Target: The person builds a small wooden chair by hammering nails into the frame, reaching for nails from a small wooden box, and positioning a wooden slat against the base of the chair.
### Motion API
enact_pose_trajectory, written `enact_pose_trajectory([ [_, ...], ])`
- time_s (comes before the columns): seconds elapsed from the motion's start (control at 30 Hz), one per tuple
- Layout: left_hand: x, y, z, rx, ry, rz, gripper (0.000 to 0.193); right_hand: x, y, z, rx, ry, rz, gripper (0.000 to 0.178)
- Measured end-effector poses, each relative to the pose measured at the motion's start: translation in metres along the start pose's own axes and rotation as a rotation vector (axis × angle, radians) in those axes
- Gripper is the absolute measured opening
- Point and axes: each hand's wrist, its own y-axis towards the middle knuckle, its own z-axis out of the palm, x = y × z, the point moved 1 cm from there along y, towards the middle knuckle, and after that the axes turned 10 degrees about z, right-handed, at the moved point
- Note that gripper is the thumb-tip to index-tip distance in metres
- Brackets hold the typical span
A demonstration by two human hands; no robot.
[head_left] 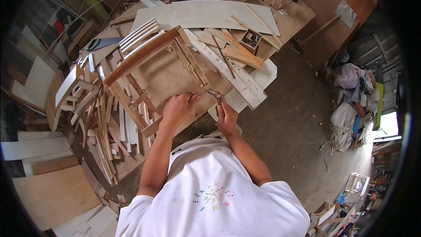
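My right hand (227, 117) is wrapped around the handle of a hammer, close below its metal head (214, 93). My left hand (177, 109) is closed just left of the hammer head, over the near edge of a wooden frame. What its fingers pinch is too small and blurred to tell. The rectangular wooden frame (141, 58) lies on the cluttered workbench in front of me, its far rail reddish brown. Inner wooden strips (190, 62) run along its right side.
A long white plank (237, 83) with a thin dark red rod lies right of the frame. Beyond it are a small wooden box (251, 39) and a pale curved panel (201, 14). Wood offcuts (103, 127) pile up at left; a handsaw (107, 42) lies behind them.
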Motion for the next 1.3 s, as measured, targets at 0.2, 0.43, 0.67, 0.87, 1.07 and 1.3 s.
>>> enact_pose_trajectory([
  [0.2, 0.007, 0.0, 0.006, -0.084, -0.037, 0.063, 0.045, 0.008, -0.004, -0.003, -0.059, 0.196, 0.146, 0.039],
  [0.43, 0.007, 0.025, -0.005, 0.086, -0.115, 0.085, 0.041, -0.003, -0.005, -0.016, 0.093, 0.221, 0.543, 0.041],
  [0.67, -0.008, 0.041, -0.002, 0.327, -0.495, -0.055, 0.032, 0.029, 0.006, -0.024, 0.093, 0.104, 0.586, 0.046],
  [0.87, 0.006, 0.049, 0.003, 0.458, -0.733, -0.087, 0.026, 0.039, -0.01, -0.005, 0.007, 0.132, 0.59, 0.046],
  [1.07, 0.014, 0.052, 0.005, 0.464, -0.878, 0.031, 0.024, 0.054, -0.023, 0.014, -0.035, -0.019, 0.598, 0.041],
  [1.3, 0.03, 0.057, 0.021, 0.427, -0.907, 0.046, 0.025, 0.046, -0.026, 0.038, -0.205, -0.029, 0.545, 0.054],
])
